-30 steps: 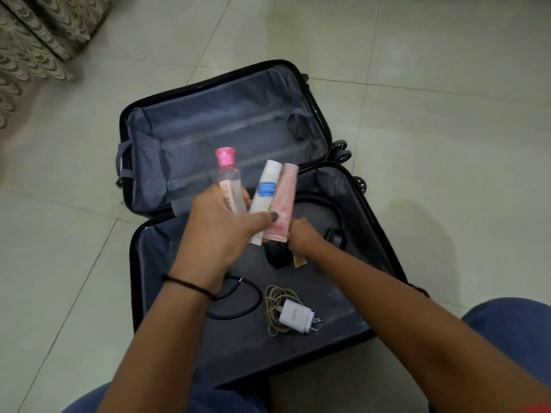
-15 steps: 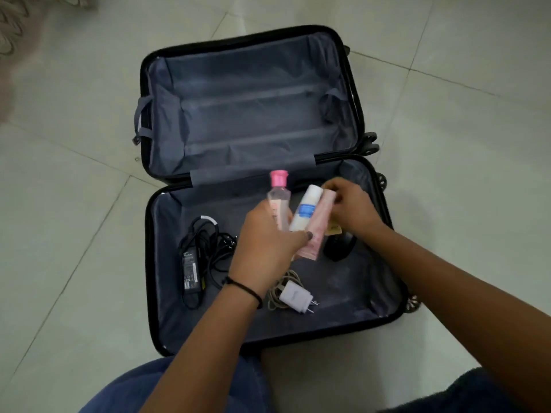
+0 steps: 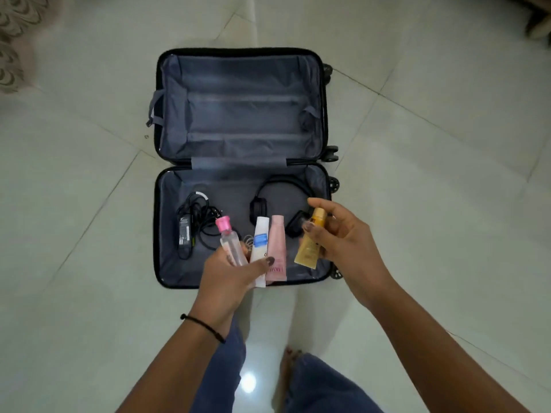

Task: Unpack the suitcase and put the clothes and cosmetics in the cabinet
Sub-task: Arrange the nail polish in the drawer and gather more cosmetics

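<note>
A black suitcase (image 3: 167, 120) lies open on the tiled floor, its far half holding nothing. Over the near half my left hand (image 3: 229, 275) grips three cosmetics fanned upward: a clear bottle with a pink cap (image 3: 228, 238), a white tube with a blue label (image 3: 260, 241) and a pink tube (image 3: 276, 248). My right hand (image 3: 343, 236) holds a yellow tube (image 3: 311, 242) just right of them, pinched by thumb and fingers. No clothes or cabinet are in view.
In the near half lie a black laptop charger with tangled cable (image 3: 189, 228) and black headphones (image 3: 277, 201). My jeans-clad legs (image 3: 322, 386) stand at the suitcase's near edge. A patterned fabric (image 3: 15, 40) shows at the far left.
The view has risen and pulled back from the suitcase. My right hand has lifted the yellow tube out and moved apart to the right of my left hand's bundle.
</note>
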